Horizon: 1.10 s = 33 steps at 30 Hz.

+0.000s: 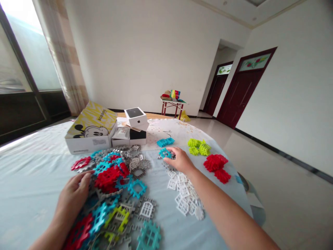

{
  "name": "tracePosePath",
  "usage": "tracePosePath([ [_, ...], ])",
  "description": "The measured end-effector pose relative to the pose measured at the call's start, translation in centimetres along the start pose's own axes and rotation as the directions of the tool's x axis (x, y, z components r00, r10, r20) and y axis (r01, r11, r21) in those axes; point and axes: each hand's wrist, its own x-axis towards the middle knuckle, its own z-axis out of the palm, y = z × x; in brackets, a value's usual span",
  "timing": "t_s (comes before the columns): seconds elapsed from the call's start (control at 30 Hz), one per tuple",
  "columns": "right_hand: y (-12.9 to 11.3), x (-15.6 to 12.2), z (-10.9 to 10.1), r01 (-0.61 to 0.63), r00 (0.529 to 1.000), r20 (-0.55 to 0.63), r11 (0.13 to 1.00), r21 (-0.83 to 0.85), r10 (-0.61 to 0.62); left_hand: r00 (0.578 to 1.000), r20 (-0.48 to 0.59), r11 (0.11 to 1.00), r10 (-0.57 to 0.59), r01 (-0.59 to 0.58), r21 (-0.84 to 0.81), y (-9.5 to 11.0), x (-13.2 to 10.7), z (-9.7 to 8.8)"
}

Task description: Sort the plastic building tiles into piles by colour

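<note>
Between the thumb and fingers of my right hand (pixel 180 159) is a blue interlocking building piece (pixel 164 153) with a notched rim. It is held over a small group of grey pieces (pixel 169 166). My left hand (pixel 75 194) rests at the left edge of a mixed pile, thumb and index finger apart and nothing visibly gripped; its other fingers are partly hidden. In that pile lie red pieces (pixel 108 178), blue pieces (pixel 137 188), grey pieces (pixel 137 172) and lime-green pieces (pixel 118 218), some with window inserts.
White window inserts (pixel 183 189) lie beside my right forearm. Sorted groups of blue pieces (pixel 165 142), lime-green pieces (pixel 199 147) and red pieces (pixel 215 163) sit farther back and right. A yellow-and-white box (pixel 88 144) and a phone box (pixel 135 119) stand behind the pile on the cloth-covered table (pixel 31 180).
</note>
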Motion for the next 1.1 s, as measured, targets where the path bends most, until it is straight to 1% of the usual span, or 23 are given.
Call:
tracePosePath([
  [0.13,2.3,4.5,0.8,-0.089,0.996,-0.021,0.983,-0.161,0.087,1.0,-0.025,0.999,-0.01,0.009,-0.039,-0.4,0.0,0.1],
  [0.23,3.6,7.7,2.1,-0.162,0.986,-0.025,0.939,-0.303,0.162,0.999,-0.046,0.997,-0.015,0.011,-0.077,-0.5,0.0,0.3],
  [0.3,4.3,9.5,3.2,-0.203,0.978,-0.039,0.907,-0.369,0.203,0.998,-0.05,0.995,-0.024,0.019,-0.099,-0.6,0.1,0.4],
  [0.4,5.0,11.4,4.7,-0.225,0.974,-0.053,0.89,-0.396,0.222,0.998,-0.059,0.992,-0.037,0.03,-0.119,-0.7,0.1,0.4],
  [0.5,5.2,12.0,5.6,-0.221,0.974,-0.052,0.89,-0.399,0.219,0.997,-0.064,0.992,-0.033,0.025,-0.123,-0.8,0.0,0.4],
  [0.6,4.7,11.5,5.4,-0.195,0.98,-0.048,0.897,-0.397,0.192,0.998,-0.06,0.993,-0.027,0.02,-0.112,-0.8,0.0,0.4],
  [0.67,3.8,10.8,4.9,-0.148,0.989,-0.042,0.92,-0.363,0.143,0.998,-0.06,0.995,-0.022,0.016,-0.103,-0.7,-0.1,0.4],
  [0.77,1.7,9.1,4.0,-0.033,0.999,-0.01,0.97,-0.24,0.032,0.999,-0.045,0.996,-0.023,0.019,-0.092,-0.3,-0.2,0.3],
  [0.83,-0.2,7.5,3.6,0.056,0.998,0.044,0.988,-0.143,-0.05,0.999,-0.04,0.996,-0.024,0.021,-0.083,0.0,-0.3,0.2],
  [0.9,-2.2,5.7,3.7,0.138,0.984,0.117,0.989,-0.054,-0.131,0.999,-0.044,0.997,-0.019,0.016,-0.074,0.2,-0.4,0.1],
  [0.97,-4.3,3.7,4.1,0.204,0.96,0.192,0.979,0.022,-0.204,0.999,-0.048,0.998,-0.011,0.008,-0.066,0.3,-0.5,0.0],
  [1.1,-7.3,0.4,5.4,0.285,0.884,0.357,0.953,0.103,-0.303,0.998,-0.064,0.998,0.0,-0.004,-0.07,0.2,-0.5,0.1],
])
